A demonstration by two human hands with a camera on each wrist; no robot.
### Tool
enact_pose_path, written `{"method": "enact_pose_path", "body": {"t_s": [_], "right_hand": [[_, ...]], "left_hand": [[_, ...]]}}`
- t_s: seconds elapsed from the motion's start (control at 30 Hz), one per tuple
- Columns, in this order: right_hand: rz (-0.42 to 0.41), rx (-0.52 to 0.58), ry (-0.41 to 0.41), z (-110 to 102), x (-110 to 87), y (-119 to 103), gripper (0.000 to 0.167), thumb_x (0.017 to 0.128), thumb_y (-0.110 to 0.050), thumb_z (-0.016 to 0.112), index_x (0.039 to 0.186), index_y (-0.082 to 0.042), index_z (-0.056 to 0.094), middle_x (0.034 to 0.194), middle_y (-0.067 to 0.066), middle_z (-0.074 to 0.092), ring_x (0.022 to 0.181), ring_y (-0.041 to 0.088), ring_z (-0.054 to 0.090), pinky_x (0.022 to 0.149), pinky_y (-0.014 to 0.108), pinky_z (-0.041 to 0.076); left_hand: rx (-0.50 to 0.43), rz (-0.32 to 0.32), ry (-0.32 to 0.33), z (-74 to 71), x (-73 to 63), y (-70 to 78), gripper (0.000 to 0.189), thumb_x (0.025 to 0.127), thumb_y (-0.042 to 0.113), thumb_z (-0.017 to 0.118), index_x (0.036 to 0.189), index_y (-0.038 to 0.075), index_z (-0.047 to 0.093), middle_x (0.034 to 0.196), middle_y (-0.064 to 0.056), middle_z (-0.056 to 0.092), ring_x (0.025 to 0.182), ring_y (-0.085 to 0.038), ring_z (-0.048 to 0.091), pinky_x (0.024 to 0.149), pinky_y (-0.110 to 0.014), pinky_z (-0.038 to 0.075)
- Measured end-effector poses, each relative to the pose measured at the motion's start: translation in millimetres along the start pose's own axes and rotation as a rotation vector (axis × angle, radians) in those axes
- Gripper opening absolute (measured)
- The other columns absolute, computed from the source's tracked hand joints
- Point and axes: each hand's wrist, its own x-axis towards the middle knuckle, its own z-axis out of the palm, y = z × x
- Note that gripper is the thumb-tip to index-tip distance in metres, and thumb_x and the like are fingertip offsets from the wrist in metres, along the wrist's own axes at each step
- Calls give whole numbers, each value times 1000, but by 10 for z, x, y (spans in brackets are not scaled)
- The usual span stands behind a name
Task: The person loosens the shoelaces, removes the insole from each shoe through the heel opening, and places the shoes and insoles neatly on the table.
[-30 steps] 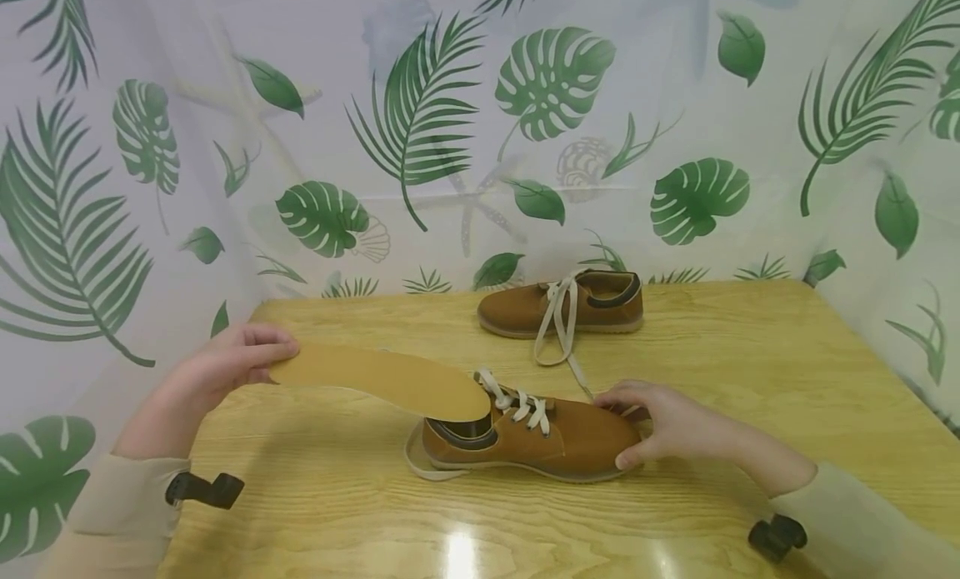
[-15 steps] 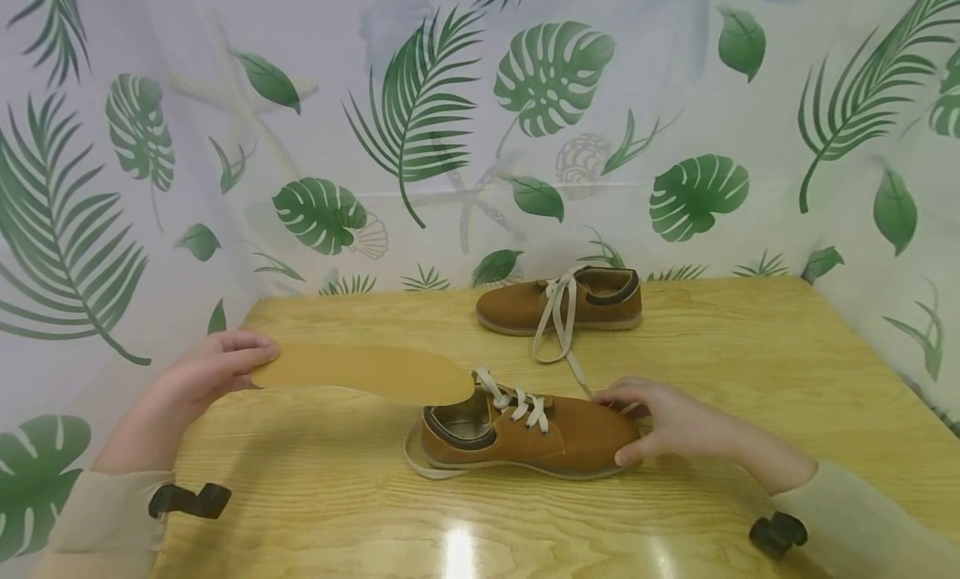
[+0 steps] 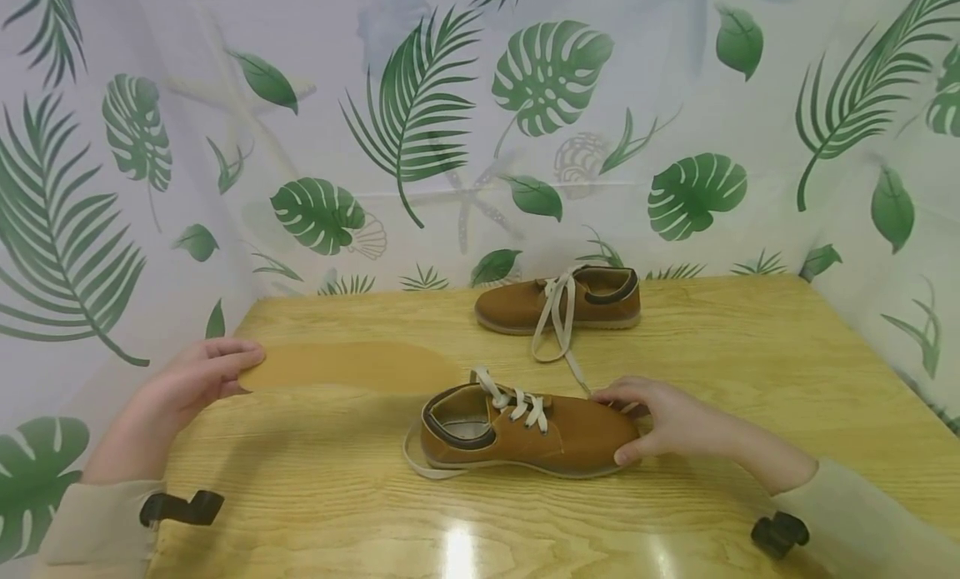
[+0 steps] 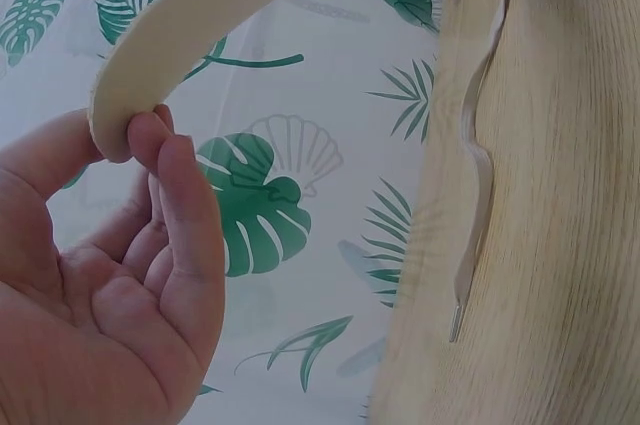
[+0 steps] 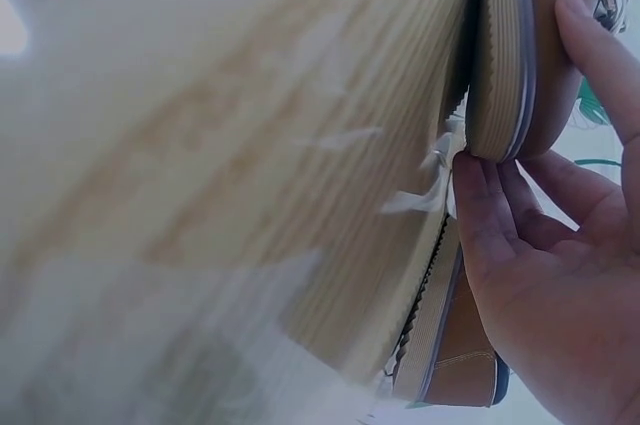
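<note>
In the head view, I see the left hand [image 3: 204, 372] pinching one end of the tan insole [image 3: 345, 366], between nine and ten o'clock from the near shoe [image 3: 588, 433]; the right hand [image 3: 660, 418] grips that shoe's toe at three o'clock, with the far shoe [image 3: 512, 307] at twelve. In the left wrist view, thumb and fingers nip only the insole's tip; I'd support it level, as it may flex. In the right wrist view, fingers and thumb wrap the toe; I'd steady it without squashing.
</note>
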Motion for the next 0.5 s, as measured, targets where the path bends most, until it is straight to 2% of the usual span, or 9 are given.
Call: {"method": "enact_pose_path", "body": {"t_s": [0.23, 0.5], "right_hand": [[-9, -13, 25, 7, 0, -23, 78, 82, -36, 93, 143, 2, 61, 134, 16, 67, 118, 26, 66, 100, 36, 60], [5, -22, -5, -22, 9, -6, 77, 83, -35, 92, 144, 0, 61, 135, 15, 66, 117, 28, 66, 100, 37, 60]], "left_hand": [[-3, 14, -15, -32, -42, -46, 36, 110, 4, 53, 95, 24, 78, 92, 10, 75, 82, -4, 73, 74, -19, 62], [-77, 12, -19, -94, -94, -158, 37, 110, 3, 52, 96, 24, 78, 93, 10, 77, 83, -3, 74, 74, -19, 62]]}}
